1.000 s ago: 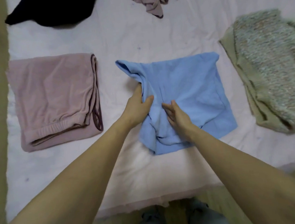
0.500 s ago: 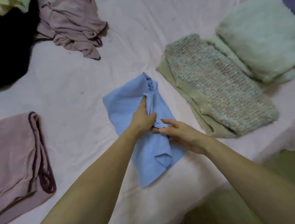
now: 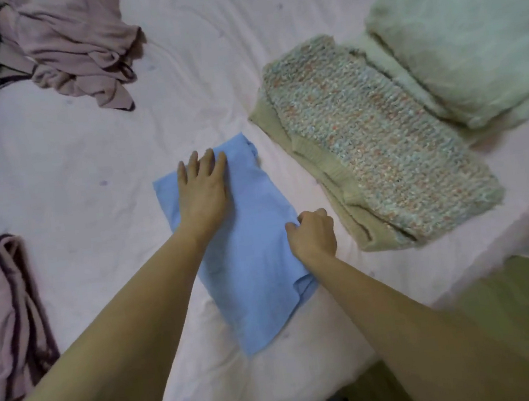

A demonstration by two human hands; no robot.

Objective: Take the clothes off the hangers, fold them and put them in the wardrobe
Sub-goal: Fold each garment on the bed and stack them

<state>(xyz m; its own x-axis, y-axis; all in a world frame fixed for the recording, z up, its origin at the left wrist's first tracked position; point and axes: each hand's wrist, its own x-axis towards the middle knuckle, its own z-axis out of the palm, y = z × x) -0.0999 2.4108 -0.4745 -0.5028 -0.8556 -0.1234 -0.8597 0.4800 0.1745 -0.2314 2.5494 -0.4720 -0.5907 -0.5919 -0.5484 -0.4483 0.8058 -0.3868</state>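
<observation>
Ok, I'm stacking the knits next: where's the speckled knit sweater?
In the head view, the speckled knit sweater lies folded on the bed, right of the blue garment, beside the pale green fluffy one.

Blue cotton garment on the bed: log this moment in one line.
folding | blue cotton garment on pink bedsheet | left hand flat on it | right hand gripping right edge

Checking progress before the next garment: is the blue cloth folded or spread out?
Folded. The blue cloth lies as a narrow doubled strip on the bed, left hand flat on it, right hand pinching its edge.
</observation>
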